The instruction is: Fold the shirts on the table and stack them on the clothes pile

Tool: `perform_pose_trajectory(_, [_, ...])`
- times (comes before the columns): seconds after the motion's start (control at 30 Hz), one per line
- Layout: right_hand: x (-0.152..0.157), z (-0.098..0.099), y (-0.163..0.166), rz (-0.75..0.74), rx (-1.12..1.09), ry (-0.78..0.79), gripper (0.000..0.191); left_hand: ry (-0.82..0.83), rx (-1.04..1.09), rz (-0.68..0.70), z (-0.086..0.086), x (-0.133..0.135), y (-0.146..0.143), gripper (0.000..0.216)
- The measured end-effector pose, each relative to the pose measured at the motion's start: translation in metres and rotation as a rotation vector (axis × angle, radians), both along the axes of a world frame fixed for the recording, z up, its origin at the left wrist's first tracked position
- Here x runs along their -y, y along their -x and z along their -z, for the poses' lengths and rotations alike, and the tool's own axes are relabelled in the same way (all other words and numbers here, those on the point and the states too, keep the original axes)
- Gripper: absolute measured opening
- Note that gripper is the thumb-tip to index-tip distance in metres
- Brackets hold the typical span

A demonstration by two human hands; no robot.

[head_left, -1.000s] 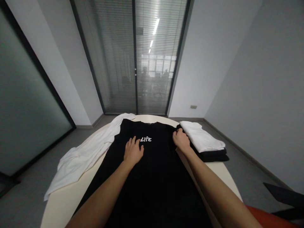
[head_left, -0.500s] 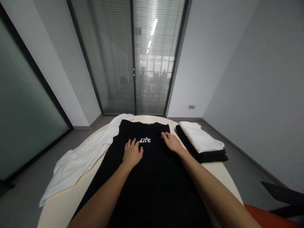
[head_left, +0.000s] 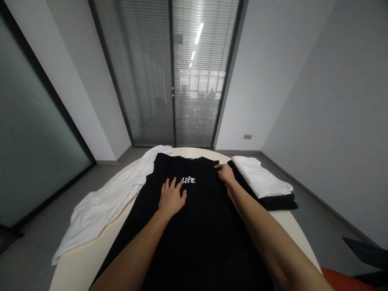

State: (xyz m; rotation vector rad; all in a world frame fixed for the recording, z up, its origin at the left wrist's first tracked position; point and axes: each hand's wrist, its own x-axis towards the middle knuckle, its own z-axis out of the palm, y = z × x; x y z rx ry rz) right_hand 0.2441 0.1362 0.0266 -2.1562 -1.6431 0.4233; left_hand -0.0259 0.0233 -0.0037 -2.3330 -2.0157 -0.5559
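A black T-shirt [head_left: 194,226] with white "LIFE" lettering lies flat on a round cream table [head_left: 81,258]. My left hand [head_left: 172,198] rests flat on the shirt's chest, fingers spread, just below and left of the lettering. My right hand [head_left: 226,173] sits at the shirt's right shoulder edge, fingers bent on the fabric; whether it pinches the cloth I cannot tell. Both forearms stretch over the shirt.
A loose white garment [head_left: 103,202] lies spread on the left of the table and hangs over its edge. A folded white shirt [head_left: 260,180] tops a folded black stack [head_left: 279,202] at the right. A glass door with blinds stands beyond. An orange chair corner [head_left: 348,281] shows at the lower right.
My right hand went from the right shoulder edge inward onto the chest, then back out to the right edge. My left hand stayed almost still on the chest.
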Motion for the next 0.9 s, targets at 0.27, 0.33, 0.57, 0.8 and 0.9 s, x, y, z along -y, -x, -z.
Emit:
perform_pose_trajectory(0.27, [-0.013, -0.006, 0.006, 0.055, 0.169, 0.017, 0.049, 0.024, 0.005, 0.004, -0.004, 0.001, -0.006, 0.055])
perform_pose_trajectory(0.33, [-0.010, -0.002, 0.009, 0.023, 0.221, 0.012, 0.050, 0.024, -0.017, 0.017, -0.003, 0.002, -0.006, 0.056])
perform_pose_trajectory(0.57, [0.004, 0.009, -0.001, -0.229, 0.388, -0.047, 0.048, 0.037, -0.041, 0.029, -0.001, 0.002, -0.004, 0.057])
perform_pose_trajectory(0.8, [0.007, 0.009, 0.012, -0.181, 0.430, -0.129, 0.051, 0.041, -0.028, 0.032, 0.000, 0.001, -0.004, 0.057])
perform_pose_trajectory(0.9, [0.011, 0.018, 0.017, -0.290, 0.347, -0.116, 0.058, 0.033, -0.028, 0.030, -0.001, 0.002, -0.004, 0.058])
